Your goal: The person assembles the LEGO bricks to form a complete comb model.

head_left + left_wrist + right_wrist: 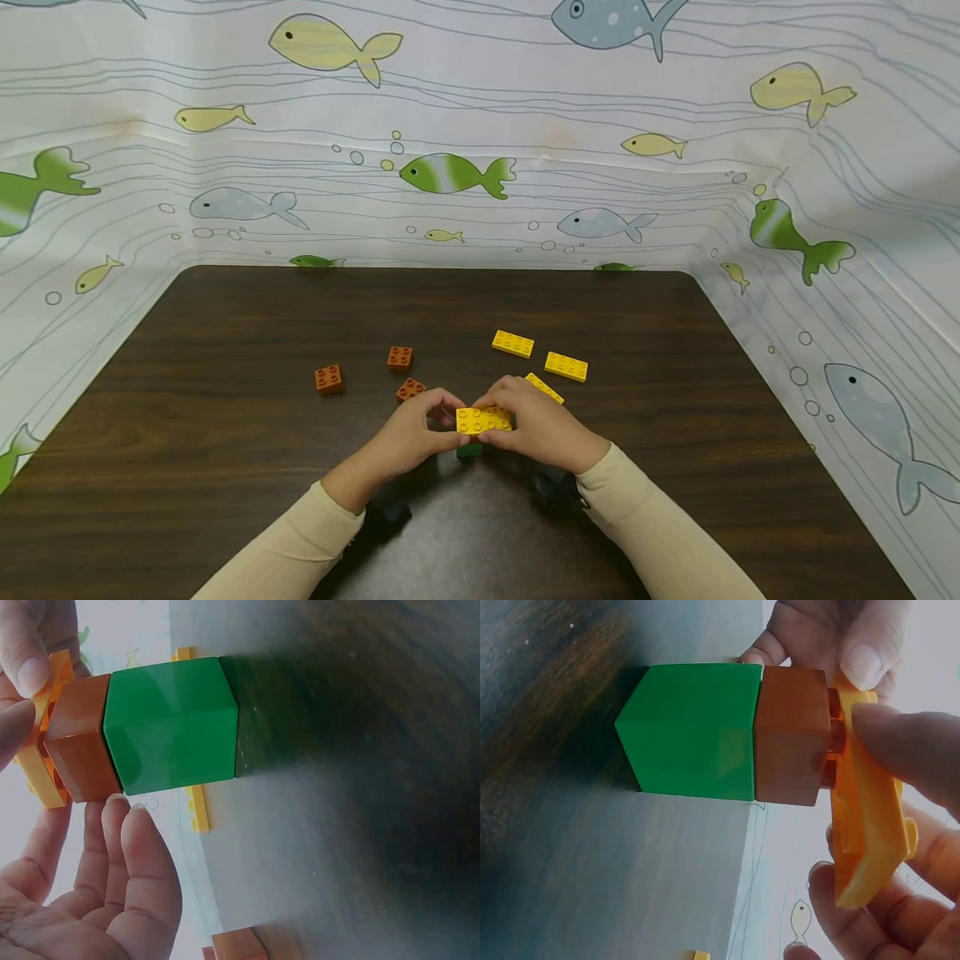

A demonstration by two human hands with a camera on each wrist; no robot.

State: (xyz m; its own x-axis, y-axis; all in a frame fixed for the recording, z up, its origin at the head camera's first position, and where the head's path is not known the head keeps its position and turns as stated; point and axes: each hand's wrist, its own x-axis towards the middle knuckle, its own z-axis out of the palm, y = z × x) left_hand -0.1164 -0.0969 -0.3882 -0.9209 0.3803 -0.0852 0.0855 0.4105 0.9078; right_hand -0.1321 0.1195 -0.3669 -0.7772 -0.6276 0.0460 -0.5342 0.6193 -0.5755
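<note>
Both hands are at a small upright stack in front of me. Its base is a green toy brick [470, 450], standing on the table, and an orange-brown toy brick [79, 739] sits on top of that. Over the brown brick's studs lies a thin yellow toy brick [476, 422], tilted, with a gap showing under part of it. My left hand [411, 429] pinches the yellow brick's left end between thumb and index finger; the other fingers extend beside the brown brick. The right end of the yellow brick is held by my right hand [543, 423], thumb in front and fingers behind.
Brown bricks [328, 379] lie loose on the dark wooden table [247, 333] left of the stack. Thin yellow bricks [566, 367] lie beyond my right hand, one partly covered by it. A fish-patterned sheet [525, 125] hangs round the table's back and sides.
</note>
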